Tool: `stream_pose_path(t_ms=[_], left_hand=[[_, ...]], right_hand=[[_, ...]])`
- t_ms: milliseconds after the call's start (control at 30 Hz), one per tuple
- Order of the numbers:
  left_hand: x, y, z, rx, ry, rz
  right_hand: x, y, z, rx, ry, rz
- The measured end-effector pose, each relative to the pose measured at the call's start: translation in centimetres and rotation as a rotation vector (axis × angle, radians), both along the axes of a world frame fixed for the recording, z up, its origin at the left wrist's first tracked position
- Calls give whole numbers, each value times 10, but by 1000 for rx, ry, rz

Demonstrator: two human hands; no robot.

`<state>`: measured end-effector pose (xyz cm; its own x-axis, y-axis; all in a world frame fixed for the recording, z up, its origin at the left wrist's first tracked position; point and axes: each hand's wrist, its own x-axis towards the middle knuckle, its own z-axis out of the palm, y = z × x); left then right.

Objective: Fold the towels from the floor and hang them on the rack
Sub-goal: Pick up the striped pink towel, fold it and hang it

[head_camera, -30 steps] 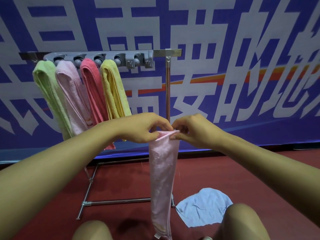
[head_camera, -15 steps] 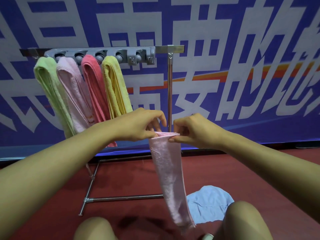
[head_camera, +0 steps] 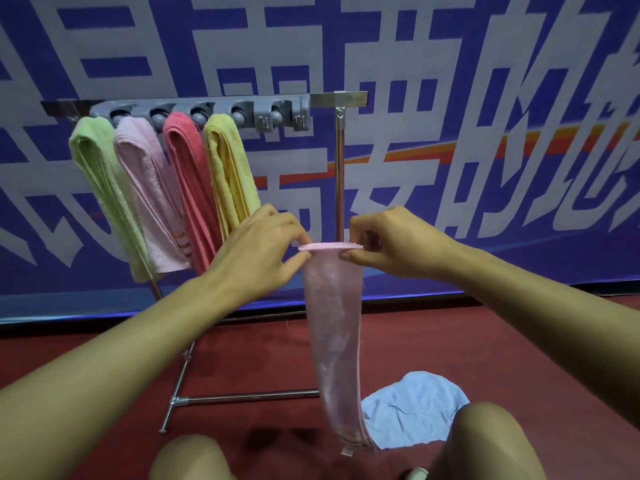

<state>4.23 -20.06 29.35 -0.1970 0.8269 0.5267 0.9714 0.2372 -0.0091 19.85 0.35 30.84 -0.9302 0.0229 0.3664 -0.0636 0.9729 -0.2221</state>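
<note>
A long, narrow folded pink towel (head_camera: 334,334) hangs straight down in front of me. My left hand (head_camera: 263,247) pinches its top edge at the left corner and my right hand (head_camera: 388,244) pinches the right corner, so the top edge is stretched flat between them. Behind stands the metal rack (head_camera: 341,161) with a grey clip bar (head_camera: 207,110). Green (head_camera: 100,188), pale pink (head_camera: 152,192), red (head_camera: 190,188) and yellow (head_camera: 228,171) folded towels hang from it. A crumpled light blue towel (head_camera: 412,407) lies on the red floor at the lower right.
A blue banner with large white characters (head_camera: 450,133) covers the wall behind the rack. The rack's base bar (head_camera: 242,398) runs across the floor. The clip bar's right end has two bare holders (head_camera: 284,117). My knees (head_camera: 491,441) show at the bottom edge.
Both hands moved apart, pulling the pink towel's top edge wider and flat. The towel's lower end swung right and then back toward hanging straight.
</note>
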Motion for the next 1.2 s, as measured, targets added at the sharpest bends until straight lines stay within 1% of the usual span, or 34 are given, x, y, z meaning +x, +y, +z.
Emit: stream_pose_path(t_ms=[67, 233, 267, 333, 367, 400, 433, 467, 533, 600, 767, 833, 900, 1000, 1167, 1200], left_hand=[[1, 0, 1, 63, -19, -2], [9, 3, 0, 146, -93, -29], [11, 3, -5, 192, -143, -11], [17, -4, -22, 343, -274, 26], [22, -9, -37, 411, -314, 32], [26, -16, -56, 434, -319, 25], [30, -22, -77, 399, -297, 5], [33, -29, -100, 312, -280, -16], [35, -40, -141, 82, -309, -26], [36, -41, -167, -106, -339, -35], [41, -19, -187, -541, -197, -67], [40, -11, -192, -691, -173, -66], [38, -4, -193, -800, -179, -81], [38, 5, -194, -811, -221, -147], [45, 9, -197, -679, -350, -251], [48, 9, -196, -648, -403, -261]], right_hand=[[0, 1, 8, 30, -17, 11], [-2, 0, 24, 151, -143, 17], [-3, 0, 26, 161, -145, 16], [-3, 1, 31, 166, -127, 17], [-3, 2, 35, 158, -114, 15], [-4, 4, 39, 149, -102, 12], [-4, 5, 42, 142, -93, 10], [-5, 6, 45, 140, -87, 12], [-4, 6, 49, 138, -86, 32], [-2, 4, 51, 135, -88, 59], [6, 3, 57, 138, -77, 59], [12, 4, 65, 139, -57, 57], [17, 7, 74, 127, -46, 51], [21, 14, 83, 116, -18, 32], [22, 36, 74, 89, 29, -38], [22, 40, 71, 85, 45, -60]])
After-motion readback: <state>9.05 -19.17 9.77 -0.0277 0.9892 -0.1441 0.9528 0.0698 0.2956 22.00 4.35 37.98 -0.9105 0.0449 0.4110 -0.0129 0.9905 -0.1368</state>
